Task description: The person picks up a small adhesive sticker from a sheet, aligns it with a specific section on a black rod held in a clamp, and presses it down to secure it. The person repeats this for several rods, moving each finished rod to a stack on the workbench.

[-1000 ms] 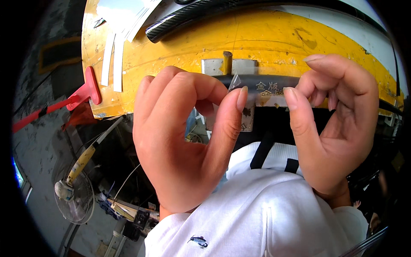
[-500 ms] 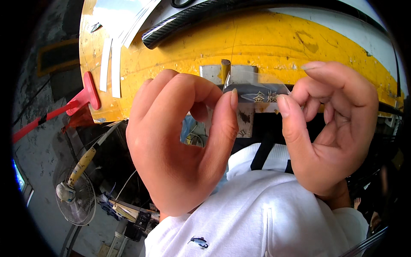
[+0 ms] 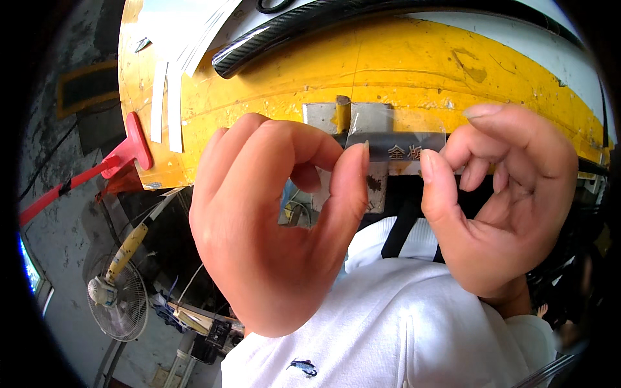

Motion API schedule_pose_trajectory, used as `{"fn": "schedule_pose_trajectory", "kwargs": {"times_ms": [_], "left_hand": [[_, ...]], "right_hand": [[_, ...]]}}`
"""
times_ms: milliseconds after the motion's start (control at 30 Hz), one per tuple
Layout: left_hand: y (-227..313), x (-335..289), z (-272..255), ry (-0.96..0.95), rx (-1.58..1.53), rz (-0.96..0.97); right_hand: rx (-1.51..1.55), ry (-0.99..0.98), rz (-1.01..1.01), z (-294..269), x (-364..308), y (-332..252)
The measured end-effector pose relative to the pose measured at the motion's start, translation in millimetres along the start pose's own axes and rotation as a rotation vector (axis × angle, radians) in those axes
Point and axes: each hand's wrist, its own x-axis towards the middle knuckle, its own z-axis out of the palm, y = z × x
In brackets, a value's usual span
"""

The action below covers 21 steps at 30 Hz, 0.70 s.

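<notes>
Stretched between my two hands is a small piece of clear film point(image 3: 414, 139) with a few metallic characters on it. A dark band shows through it; whether that is part of the film or a thing behind it, I cannot tell. The thumb and forefinger of my left hand point(image 3: 272, 200) pinch its left end. At the right end, the thumb of my right hand point(image 3: 511, 200) presses against bent fingers, the others curled loosely. Just beyond the film, a grey metal plate point(image 3: 320, 114) sits on the front edge of the yellow table point(image 3: 272, 97).
A glossy black carbon-fibre tube point(image 3: 278, 42) lies across the far side of the table. White paper strips point(image 3: 174, 107) lie at the left, near a red T-shaped handle point(image 3: 136, 145). A fan point(image 3: 116, 301) stands on the lower left.
The film is flatter now, with less glare and curl, and its characters have turned darker. Both hands shifted slightly right and down in the picture, still pinching it.
</notes>
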Motion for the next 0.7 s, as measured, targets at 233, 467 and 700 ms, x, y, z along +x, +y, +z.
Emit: {"fn": "schedule_pose_trajectory", "kwargs": {"times_ms": [233,467,700], "left_hand": [[-1.1,3.2,4.1,-0.019,-0.093,-0.031],[0.0,-0.6,2.4,-0.005,-0.096,-0.045],[1.9,-0.3,2.9,-0.002,-0.075,-0.046]], "right_hand": [[0.116,0.103,0.160,7.1,0.7,-6.1],[0.001,-0.068,0.052,-5.9,1.8,-1.6],[-0.002,-0.060,0.064,-5.2,1.6,-2.1]]}}
